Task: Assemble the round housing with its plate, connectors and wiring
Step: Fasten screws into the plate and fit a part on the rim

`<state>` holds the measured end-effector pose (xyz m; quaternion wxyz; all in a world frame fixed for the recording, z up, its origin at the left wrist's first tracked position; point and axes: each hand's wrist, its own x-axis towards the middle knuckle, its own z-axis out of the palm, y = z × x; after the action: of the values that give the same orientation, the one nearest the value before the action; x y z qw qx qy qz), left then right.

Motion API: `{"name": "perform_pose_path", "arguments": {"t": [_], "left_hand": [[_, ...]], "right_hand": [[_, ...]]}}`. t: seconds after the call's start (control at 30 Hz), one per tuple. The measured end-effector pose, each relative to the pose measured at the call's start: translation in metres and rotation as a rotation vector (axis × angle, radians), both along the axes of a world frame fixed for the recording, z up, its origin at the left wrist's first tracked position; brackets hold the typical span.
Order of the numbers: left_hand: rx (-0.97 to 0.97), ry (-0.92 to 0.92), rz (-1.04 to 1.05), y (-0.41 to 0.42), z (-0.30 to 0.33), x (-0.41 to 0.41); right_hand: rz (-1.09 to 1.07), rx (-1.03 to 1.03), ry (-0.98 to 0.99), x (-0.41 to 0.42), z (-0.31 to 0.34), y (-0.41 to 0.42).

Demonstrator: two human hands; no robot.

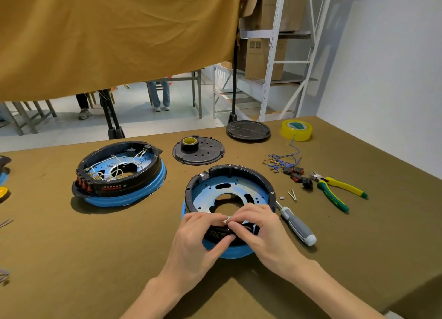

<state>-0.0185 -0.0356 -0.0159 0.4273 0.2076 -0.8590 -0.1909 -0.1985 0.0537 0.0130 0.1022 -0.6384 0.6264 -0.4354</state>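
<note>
- Round housing [229, 199] sits near the tabletop's [119, 259] front edge, its plate [205, 194] already seated inside.
- Left hand [203, 235] and right hand [258, 227] both pinch at its near rim; what they hold is hidden.
- Blue wiring [284, 159] and connectors [296, 175] lie unfitted toward the right edge.

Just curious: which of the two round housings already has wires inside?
The left housing, untouched; white wiring lies on its plate. The one under both hands shows a bare plate.

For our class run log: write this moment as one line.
left hand: holds housing near rim | right hand: pinches small part at rim | screwdriver: idle
</note>
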Motion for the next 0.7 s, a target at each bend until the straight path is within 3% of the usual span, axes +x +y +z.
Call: {"name": "perform_pose_path", "arguments": {"t": [0.33, 0.7], "left_hand": [[-0.028, 0.002, 0.014, -0.001, -0.003, 0.0], [-0.045, 0.008, 0.02, -0.002, -0.002, 0.0]], "right_hand": [[0.03, 0.067, 0.022, -0.002, 0.011, 0.004], [0.105, 0.09, -0.177, -0.015, 0.012, 0.005]]}}
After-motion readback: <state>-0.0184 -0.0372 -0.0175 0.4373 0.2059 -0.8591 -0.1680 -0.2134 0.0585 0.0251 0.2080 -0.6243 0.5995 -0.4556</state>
